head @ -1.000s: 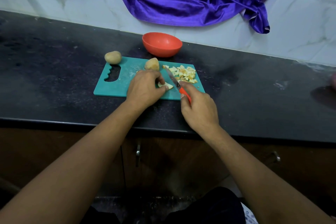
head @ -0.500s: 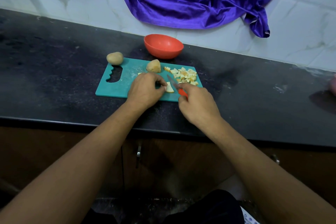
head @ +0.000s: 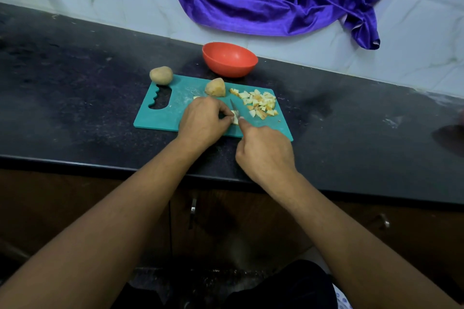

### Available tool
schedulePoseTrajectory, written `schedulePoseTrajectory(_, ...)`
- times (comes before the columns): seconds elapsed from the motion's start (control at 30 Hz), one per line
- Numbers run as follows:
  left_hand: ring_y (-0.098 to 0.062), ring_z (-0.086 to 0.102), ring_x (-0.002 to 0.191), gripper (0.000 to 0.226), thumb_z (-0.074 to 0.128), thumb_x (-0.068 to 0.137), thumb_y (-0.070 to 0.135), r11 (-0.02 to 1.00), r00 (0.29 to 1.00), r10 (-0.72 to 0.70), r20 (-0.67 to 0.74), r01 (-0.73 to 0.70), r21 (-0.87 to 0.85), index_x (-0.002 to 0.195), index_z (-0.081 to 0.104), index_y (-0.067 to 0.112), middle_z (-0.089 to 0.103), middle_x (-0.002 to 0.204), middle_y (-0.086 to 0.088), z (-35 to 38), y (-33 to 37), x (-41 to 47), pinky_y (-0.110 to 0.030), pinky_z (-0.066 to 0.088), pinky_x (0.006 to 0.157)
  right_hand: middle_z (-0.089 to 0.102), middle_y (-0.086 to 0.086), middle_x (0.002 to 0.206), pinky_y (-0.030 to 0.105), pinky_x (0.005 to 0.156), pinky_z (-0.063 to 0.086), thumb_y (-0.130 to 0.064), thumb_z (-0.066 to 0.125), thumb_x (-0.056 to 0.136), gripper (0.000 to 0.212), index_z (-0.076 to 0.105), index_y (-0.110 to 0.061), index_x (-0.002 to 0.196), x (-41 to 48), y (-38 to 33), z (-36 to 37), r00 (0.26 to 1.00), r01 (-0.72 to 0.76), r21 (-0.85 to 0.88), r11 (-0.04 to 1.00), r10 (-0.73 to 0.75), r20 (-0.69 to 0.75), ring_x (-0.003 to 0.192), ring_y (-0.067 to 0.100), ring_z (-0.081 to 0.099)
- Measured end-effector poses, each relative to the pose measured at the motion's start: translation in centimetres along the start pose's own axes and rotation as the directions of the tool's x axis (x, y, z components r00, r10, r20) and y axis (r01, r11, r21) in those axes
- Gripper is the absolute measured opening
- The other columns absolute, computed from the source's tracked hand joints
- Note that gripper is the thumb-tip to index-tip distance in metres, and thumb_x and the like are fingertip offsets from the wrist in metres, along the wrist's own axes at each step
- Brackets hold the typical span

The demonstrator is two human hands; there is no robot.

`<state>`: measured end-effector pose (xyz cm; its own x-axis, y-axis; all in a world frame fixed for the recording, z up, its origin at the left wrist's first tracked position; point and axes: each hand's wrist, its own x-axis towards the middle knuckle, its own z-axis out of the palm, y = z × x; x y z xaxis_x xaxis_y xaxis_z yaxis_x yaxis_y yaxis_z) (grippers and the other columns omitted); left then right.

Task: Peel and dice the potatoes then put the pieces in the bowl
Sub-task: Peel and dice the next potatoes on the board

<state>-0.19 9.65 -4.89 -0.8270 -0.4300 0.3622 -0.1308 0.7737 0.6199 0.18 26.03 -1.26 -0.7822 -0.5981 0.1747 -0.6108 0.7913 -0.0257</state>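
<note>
Left hand [head: 203, 120] pinches potato piece [head: 235, 120] on board [head: 160, 121] — fingertips curled in. Right hand [head: 266, 153] wrapped round knife [head: 233, 107], blade on piece beside left fingertips. Dice pile [head: 259, 104] at board's far right. Half potato [head: 215, 87] behind left hand, whole potato [head: 161, 75] at far-left corner — bowl [head: 229, 68] just beyond board.

The right hand [head: 266, 150] has drawn the knife [head: 233, 107] down into the potato piece [head: 235, 120] at the left hand [head: 203, 120]; its red handle is now covered.
</note>
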Motion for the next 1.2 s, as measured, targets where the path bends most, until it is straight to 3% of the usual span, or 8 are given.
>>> schedulePoseTrajectory(0.6,-0.014,0.068,0.1,0.01,0.075,0.088,0.03,0.999,1.0,0.002,-0.003,-0.002,0.034,0.096,0.081,0.029,0.077,0.101,0.013,-0.2,0.3,-0.3,-0.04,0.055,0.093,0.054,-0.002,0.096,0.033,0.063,0.043,-0.033,0.045,0.104,0.055,0.035,-0.031,0.158,-1.4,1.7,-1.3,0.996,0.069,0.003,0.998,-0.069,0.061,0.084,0.015,0.053)
schedulePoseTrajectory(0.8,-0.013,0.068,0.1,0.009,0.076,0.089,0.03,0.999,1.0,-0.011,0.008,0.011,0.034,0.095,0.082,0.029,0.077,0.1,0.012,-0.5,0.6,-0.5,-0.039,0.056,0.091,0.064,0.004,0.12,0.039,0.078,0.051,-0.028,0.049,0.101,0.054,0.043,-0.03,0.155,0.6,1.1,-1.2,0.996,0.065,0.02,0.998,-0.066,0.055,0.104,0.023,0.061)
schedulePoseTrajectory(0.9,-0.013,0.067,0.1,0.007,0.077,0.089,0.031,0.999,1.0,-0.029,0.003,0.029,0.022,0.093,0.081,0.028,0.077,0.098,0.012,-0.5,0.6,-0.5,-0.038,0.056,0.091,0.065,-0.003,0.112,0.032,0.071,0.052,-0.027,0.053,0.101,0.052,0.048,-0.035,0.152,1.2,2.3,-1.0,0.994,-0.007,0.21,0.978,-0.016,0.108,0.088,0.012,0.061)
schedulePoseTrajectory(0.93,-0.013,0.067,0.099,0.006,0.077,0.088,0.031,0.999,0.999,-0.033,0.001,0.033,0.018,0.092,0.081,0.028,0.077,0.097,0.012,-0.5,0.5,-0.5,-0.038,0.056,0.09,0.067,-0.007,0.096,0.029,0.062,0.048,-0.025,0.054,0.101,0.05,0.052,-0.036,0.149,1.5,2.8,-0.8,0.989,-0.075,0.371,0.925,0.021,0.145,0.073,0.007,0.06)
schedulePoseTrajectory(1.0,-0.012,0.067,0.097,0.005,0.079,0.087,0.032,0.999,0.999,-0.04,-0.005,0.04,0.01,0.089,0.081,0.028,0.077,0.094,0.012,-0.6,0.5,-0.5,-0.038,0.056,0.088,0.061,-0.007,0.063,0.024,0.048,0.042,-0.021,0.055,0.102,0.044,0.058,-0.035,0.144,2.0,3.7,-0.6,0.971,-0.232,0.659,0.715,0.129,0.203,0.047,0.002,0.052)
schedulePoseTrajectory(1.07,-0.013,0.067,0.096,0.005,0.078,0.087,0.031,0.999,0.999,-0.049,-0.002,0.049,0.011,0.089,0.081,0.028,0.076,0.093,0.011,-0.7,0.5,-0.4,-0.037,0.056,0.087,0.058,-0.007,0.056,0.021,0.043,0.041,-0.02,0.056,0.103,0.043,0.058,-0.034,0.144,2.0,3.9,-0.8,0.967,-0.254,0.726,0.638,0.177,0.183,0.042,0.001,0.05)
schedulePoseTrajectory(1.13,-0.013,0.067,0.096,0.006,0.076,0.087,0.029,0.999,0.999,-0.047,0.003,0.047,0.016,0.089,0.081,0.027,0.077,0.093,0.011,-0.7,0.6,-0.5,-0.036,0.055,0.087,0.062,-0.007,0.062,0.03,0.053,0.051,-0.021,0.056,0.102,0.045,0.058,-0.035,0.144,1.6,3.5,-1.1,0.987,-0.162,0.644,0.748,0.129,0.099,0.05,0.008,0.058)
schedulePoseTrajectory(1.2,-0.013,0.067,0.096,0.007,0.074,0.087,0.026,0.999,0.999,-0.044,-0.003,0.044,0.008,0.088,0.081,0.026,0.077,0.092,0.011,-0.8,0.7,-0.6,-0.036,0.056,0.087,0.068,-0.008,0.082,0.036,0.061,0.054,-0.025,0.056,0.099,0.046,0.057,-0.038,0.144,1.1,3.0,-1.3,0.997,-0.08,0.475,0.876,0.071,0.038,0.061,0.012,0.061)
